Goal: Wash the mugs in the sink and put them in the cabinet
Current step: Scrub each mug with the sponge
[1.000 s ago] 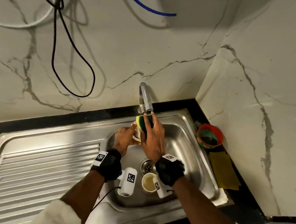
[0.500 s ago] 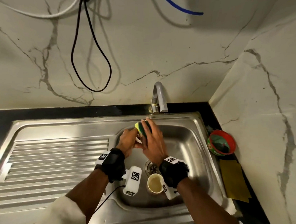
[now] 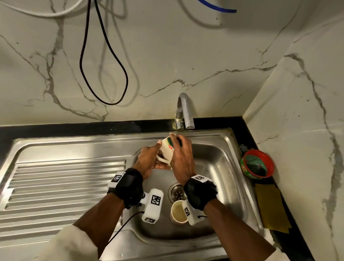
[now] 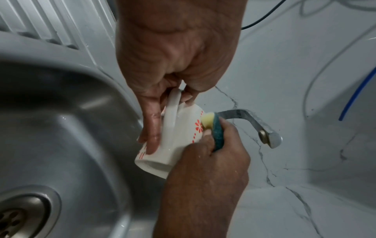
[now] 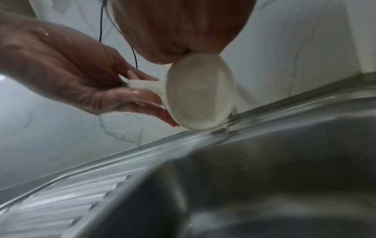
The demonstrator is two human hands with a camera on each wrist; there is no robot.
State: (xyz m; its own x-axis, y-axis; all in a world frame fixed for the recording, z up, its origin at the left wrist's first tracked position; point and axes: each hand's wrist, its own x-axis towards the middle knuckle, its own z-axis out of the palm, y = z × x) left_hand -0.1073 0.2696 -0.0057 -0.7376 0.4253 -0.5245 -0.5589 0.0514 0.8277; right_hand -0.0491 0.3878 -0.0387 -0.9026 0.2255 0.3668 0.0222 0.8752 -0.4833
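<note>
My left hand (image 3: 148, 160) (image 4: 162, 103) grips a white mug with red flowers (image 3: 166, 152) (image 4: 175, 140) by its handle, tilted over the sink basin (image 3: 221, 165), mouth turned down toward me (image 5: 200, 91). My right hand (image 3: 182, 158) (image 4: 211, 154) holds a yellow-and-green sponge (image 3: 176, 143) (image 4: 213, 128) pressed against the mug's base end. A second mug (image 3: 179, 212) stands upright on the basin floor near the drain (image 3: 178, 191), partly hidden by my right wrist camera.
The tap (image 3: 185, 113) arches over the basin's back edge, just beyond the hands. A ribbed draining board (image 3: 64, 184) lies to the left. A red and green tub (image 3: 258, 164) and a yellow cloth (image 3: 270, 207) sit on the black counter at right. Cables (image 3: 102, 67) hang on the marble wall.
The mug has turned in my left hand so its flowered side and handle show. The sponge has slid to the mug's far end. The head view shifted.
</note>
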